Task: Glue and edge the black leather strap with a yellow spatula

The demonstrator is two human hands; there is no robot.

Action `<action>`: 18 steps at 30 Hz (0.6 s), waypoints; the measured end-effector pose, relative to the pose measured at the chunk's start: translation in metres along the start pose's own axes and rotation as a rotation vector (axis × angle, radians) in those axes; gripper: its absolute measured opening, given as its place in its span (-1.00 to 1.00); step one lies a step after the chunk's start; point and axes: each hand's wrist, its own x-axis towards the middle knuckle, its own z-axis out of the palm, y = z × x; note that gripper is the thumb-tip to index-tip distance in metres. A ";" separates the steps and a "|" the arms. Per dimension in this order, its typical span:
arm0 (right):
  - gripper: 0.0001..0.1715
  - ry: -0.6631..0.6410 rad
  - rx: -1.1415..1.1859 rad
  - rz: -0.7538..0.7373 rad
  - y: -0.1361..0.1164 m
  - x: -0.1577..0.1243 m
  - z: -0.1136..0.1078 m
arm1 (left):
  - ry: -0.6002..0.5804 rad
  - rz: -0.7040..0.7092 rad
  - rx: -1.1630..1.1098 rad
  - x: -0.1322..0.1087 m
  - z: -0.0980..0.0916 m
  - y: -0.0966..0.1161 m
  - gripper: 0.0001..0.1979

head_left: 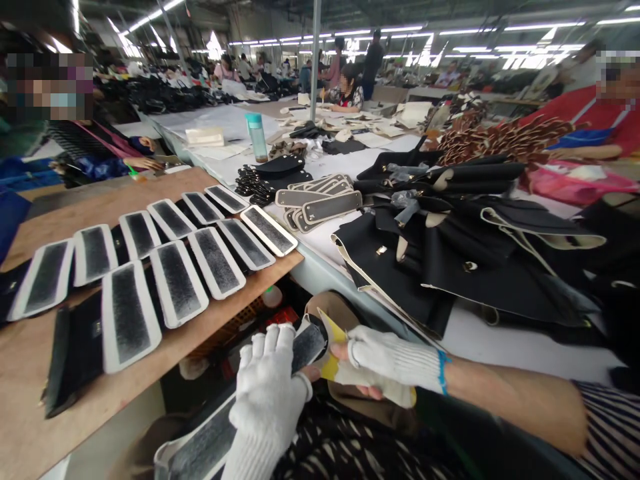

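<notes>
My left hand (267,387), in a white knit glove, lies over a long white-edged strip with a dark glued face (200,443), fingers stretched along it and holding it near my lap. My right hand (385,363), also gloved, is closed on a yellowish pad or scraper (334,353) pressed against the strip's rounded end (313,340). Both hands work below the table edge, above a striped garment.
A wooden board (45,427) at left carries several white-edged strips with dark centres (177,283). On the white table lie black leather pieces (450,267), grey strips (330,207), a teal bottle (257,137). Other people sit at far left and right.
</notes>
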 end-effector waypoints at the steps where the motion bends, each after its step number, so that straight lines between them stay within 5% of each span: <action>1: -0.36 -0.002 -0.013 -0.009 0.000 0.000 -0.001 | -0.005 -0.002 -0.003 0.000 0.000 0.000 -0.49; 18: -0.37 0.034 -0.118 -0.225 0.006 0.003 -0.007 | -0.047 -0.054 0.020 -0.007 -0.010 0.010 -0.46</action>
